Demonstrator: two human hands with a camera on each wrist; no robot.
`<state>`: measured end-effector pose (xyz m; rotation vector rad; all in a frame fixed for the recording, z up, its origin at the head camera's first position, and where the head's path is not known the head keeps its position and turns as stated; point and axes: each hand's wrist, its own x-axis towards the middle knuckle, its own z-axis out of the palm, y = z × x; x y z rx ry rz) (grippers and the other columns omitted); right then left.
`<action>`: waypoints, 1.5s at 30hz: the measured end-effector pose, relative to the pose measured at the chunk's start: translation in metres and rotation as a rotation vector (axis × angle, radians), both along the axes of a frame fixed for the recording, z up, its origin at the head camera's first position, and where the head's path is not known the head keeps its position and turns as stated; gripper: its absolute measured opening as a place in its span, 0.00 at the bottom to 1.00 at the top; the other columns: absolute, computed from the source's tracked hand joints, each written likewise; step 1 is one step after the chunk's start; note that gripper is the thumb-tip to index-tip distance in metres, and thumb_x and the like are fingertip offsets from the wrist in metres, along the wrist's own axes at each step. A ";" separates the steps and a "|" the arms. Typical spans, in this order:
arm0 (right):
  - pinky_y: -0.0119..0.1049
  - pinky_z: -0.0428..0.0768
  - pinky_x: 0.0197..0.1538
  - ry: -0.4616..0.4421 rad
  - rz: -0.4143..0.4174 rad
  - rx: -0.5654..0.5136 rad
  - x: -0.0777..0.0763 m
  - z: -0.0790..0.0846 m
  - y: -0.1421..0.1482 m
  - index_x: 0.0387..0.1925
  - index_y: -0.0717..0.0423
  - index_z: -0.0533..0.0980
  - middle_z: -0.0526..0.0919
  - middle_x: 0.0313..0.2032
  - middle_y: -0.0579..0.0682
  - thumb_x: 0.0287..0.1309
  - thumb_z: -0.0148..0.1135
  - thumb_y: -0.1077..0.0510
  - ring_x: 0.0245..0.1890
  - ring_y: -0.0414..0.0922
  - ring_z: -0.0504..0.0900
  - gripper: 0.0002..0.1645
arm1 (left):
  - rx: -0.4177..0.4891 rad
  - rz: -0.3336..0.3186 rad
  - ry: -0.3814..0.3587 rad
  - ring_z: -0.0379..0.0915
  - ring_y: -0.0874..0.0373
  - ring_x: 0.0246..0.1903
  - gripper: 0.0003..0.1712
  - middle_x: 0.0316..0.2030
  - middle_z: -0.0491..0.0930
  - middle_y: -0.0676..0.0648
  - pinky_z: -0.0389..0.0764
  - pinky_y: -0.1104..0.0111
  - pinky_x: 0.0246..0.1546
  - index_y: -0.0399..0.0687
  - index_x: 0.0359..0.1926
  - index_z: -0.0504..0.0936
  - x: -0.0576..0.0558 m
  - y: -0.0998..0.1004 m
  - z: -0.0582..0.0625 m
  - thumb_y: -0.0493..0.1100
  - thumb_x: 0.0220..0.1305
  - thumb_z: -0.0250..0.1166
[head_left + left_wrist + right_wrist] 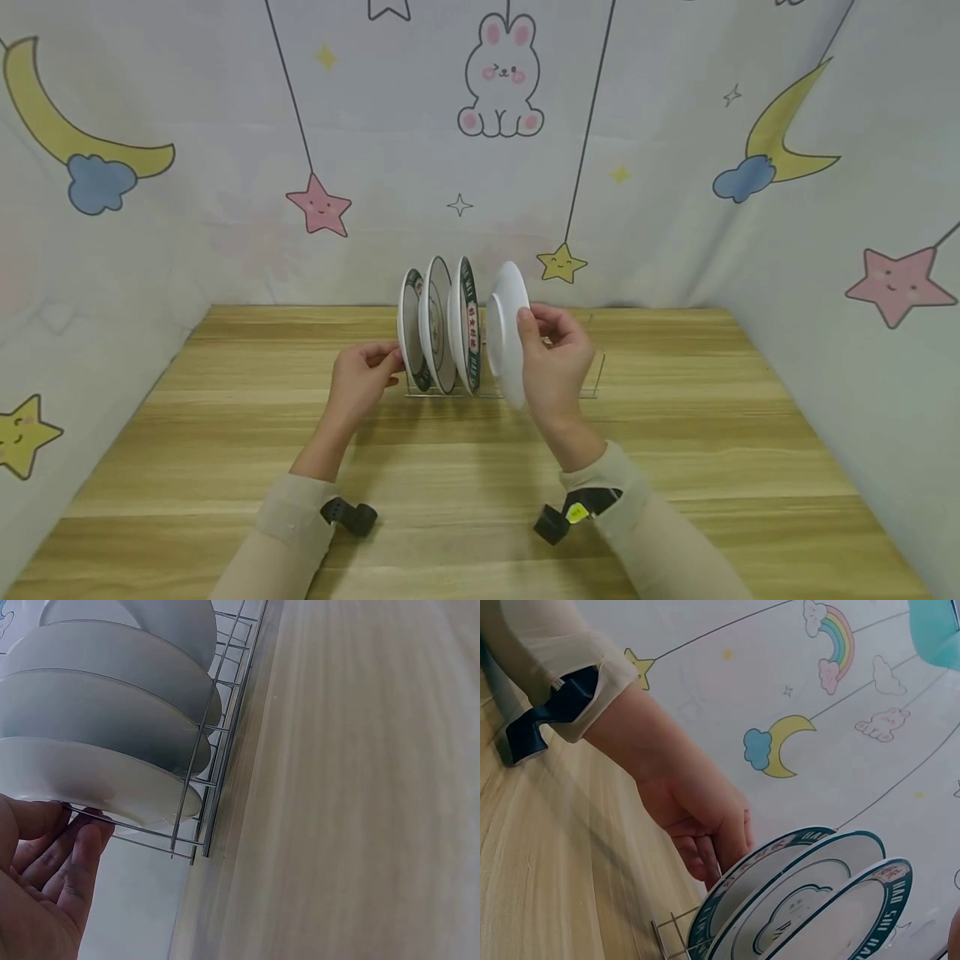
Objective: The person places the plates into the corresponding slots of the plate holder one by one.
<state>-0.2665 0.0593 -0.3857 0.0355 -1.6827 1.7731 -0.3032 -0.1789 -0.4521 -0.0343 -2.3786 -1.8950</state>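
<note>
A wire dish rack (581, 397) stands on the table with three plates upright at its left. The nearest of these to the gap, a plate (470, 329) with a green patterned rim, faces right. My right hand (558, 346) pinches the rim of another plate (507, 333), whose white underside faces left, over the middle of the rack. My left hand (363, 379) is at the rack's left end; in the left wrist view its thumb and fingers (88, 844) pinch the end wire beside the outermost plate (112, 776). Only a sliver of my right hand (954, 941) enters the right wrist view.
The wood-grain table (450, 508) runs in front of the rack and to both sides. A pale cloth backdrop (405, 150) printed with stars, moons and a rabbit rises behind and at the sides. Black wrist cameras (352, 517) sit at both cuffs.
</note>
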 end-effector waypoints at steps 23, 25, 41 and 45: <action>0.32 0.85 0.35 -0.091 0.062 0.070 -0.004 -0.010 -0.002 0.38 0.62 0.83 0.82 0.31 0.54 0.60 0.70 0.58 0.32 0.45 0.80 0.10 | -0.003 -0.013 -0.004 0.84 0.53 0.40 0.14 0.45 0.84 0.35 0.86 0.68 0.38 0.30 0.48 0.83 0.002 -0.001 0.003 0.39 0.70 0.62; 0.31 0.83 0.34 -0.114 0.071 0.072 -0.005 -0.013 -0.002 0.38 0.62 0.83 0.81 0.31 0.54 0.60 0.70 0.59 0.33 0.45 0.79 0.09 | -0.002 -0.013 -0.004 0.84 0.53 0.40 0.14 0.45 0.84 0.35 0.86 0.68 0.38 0.30 0.48 0.83 0.002 -0.001 0.003 0.39 0.70 0.62; 0.28 0.81 0.32 -0.242 0.200 0.091 -0.007 -0.018 -0.009 0.41 0.66 0.81 0.82 0.33 0.54 0.61 0.68 0.63 0.35 0.43 0.79 0.10 | -0.007 -0.019 -0.002 0.85 0.54 0.39 0.14 0.44 0.84 0.35 0.86 0.68 0.37 0.29 0.48 0.83 0.002 -0.001 0.004 0.38 0.70 0.61; 0.26 0.79 0.33 -0.217 0.228 0.133 0.005 -0.011 -0.015 0.40 0.68 0.81 0.83 0.33 0.56 0.61 0.67 0.65 0.35 0.43 0.79 0.09 | 0.000 -0.021 -0.006 0.85 0.55 0.38 0.14 0.44 0.84 0.35 0.86 0.68 0.37 0.29 0.48 0.82 0.002 -0.001 0.003 0.38 0.70 0.62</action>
